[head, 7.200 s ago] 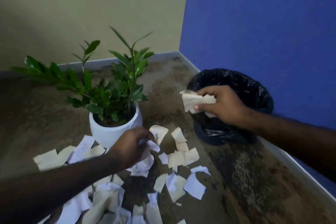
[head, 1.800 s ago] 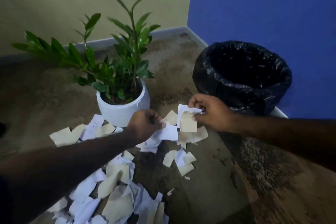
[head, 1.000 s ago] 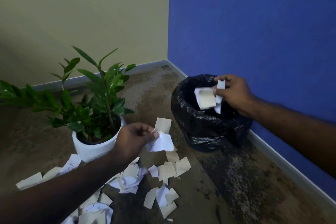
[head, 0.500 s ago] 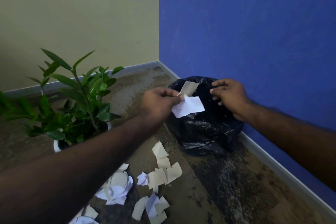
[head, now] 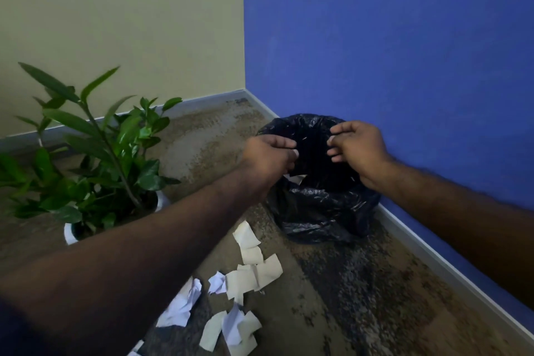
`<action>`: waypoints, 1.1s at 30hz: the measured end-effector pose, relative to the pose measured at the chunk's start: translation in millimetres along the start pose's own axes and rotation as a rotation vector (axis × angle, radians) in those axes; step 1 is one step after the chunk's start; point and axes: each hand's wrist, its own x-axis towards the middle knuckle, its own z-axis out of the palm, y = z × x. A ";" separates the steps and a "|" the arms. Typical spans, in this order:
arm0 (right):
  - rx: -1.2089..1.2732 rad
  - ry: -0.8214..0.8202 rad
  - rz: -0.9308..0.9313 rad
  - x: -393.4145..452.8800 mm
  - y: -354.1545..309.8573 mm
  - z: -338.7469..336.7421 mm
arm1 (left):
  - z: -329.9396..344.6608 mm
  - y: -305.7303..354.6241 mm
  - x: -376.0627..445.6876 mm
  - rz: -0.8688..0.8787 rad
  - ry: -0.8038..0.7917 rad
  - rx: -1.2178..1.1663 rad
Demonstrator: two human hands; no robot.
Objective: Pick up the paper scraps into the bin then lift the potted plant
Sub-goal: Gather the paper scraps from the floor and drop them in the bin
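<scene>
Both of my hands hover over the mouth of the bin (head: pixel 320 211), which is lined with a black bag and stands in the corner by the blue wall. My left hand (head: pixel 267 157) has loosely curled fingers with nothing gripped; a white scrap (head: pixel 295 178) shows just below it inside the bin. My right hand (head: pixel 359 150) is empty with its fingers apart. Several beige and white paper scraps (head: pixel 254 272) lie on the floor in front of the bin. The potted plant (head: pixel 115 153) stands at the left in a white pot (head: pixel 68 233), partly hidden by my left forearm.
The beige wall (head: pixel 130 23) and blue wall (head: pixel 404 37) meet in a corner behind the bin, with a grey skirting board (head: pixel 433 257) along both. The floor (head: pixel 361 298) is mottled brown. More scraps (head: pixel 179 309) lie at the bottom edge.
My left hand carried its two scraps over the bin and let them go; one is dropping inside. My right hand, emptied earlier, stays over the rim.
</scene>
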 end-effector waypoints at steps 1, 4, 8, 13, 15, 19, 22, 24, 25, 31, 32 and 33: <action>-0.002 -0.007 -0.007 -2.2 -1.7 3.5 | -5.7 -3.1 -1.5 0.034 0.012 0.028; 0.008 -0.065 -0.048 -14.2 -13.8 17.9 | -28.7 -10.4 -8.3 0.104 0.041 0.084; 0.026 -0.192 -0.164 -37.0 -36.9 44.5 | -87.4 -31.7 -28.5 0.122 -0.028 0.279; -0.027 -0.399 -0.305 -77.6 -35.6 79.2 | -163.0 -93.3 -70.4 0.009 0.052 0.563; -0.046 -0.497 -0.302 -91.0 -25.2 93.7 | -179.4 -124.3 -85.3 -0.057 0.100 0.636; -0.084 -0.578 -0.199 -104.0 1.9 116.8 | -202.3 -174.9 -100.4 -0.105 -0.105 0.978; -0.202 -0.627 -0.169 -108.3 21.7 123.9 | -207.5 -195.0 -104.7 -0.119 -0.231 1.159; -0.259 -0.653 -0.157 -110.0 33.7 124.4 | -205.8 -206.6 -103.8 -0.067 -0.259 1.216; -0.287 -0.660 -0.155 -110.4 39.5 124.0 | -203.6 -211.2 -102.6 -0.034 -0.279 1.242; -0.524 -0.771 -0.147 -117.4 72.1 126.0 | -187.3 -226.4 -90.5 0.032 -0.391 1.425; -0.578 -0.818 -0.156 -119.0 76.7 127.7 | -186.3 -226.6 -88.2 0.027 -0.383 1.424; -0.642 -0.868 -0.171 -120.4 81.1 129.3 | -186.5 -226.4 -86.4 0.025 -0.376 1.414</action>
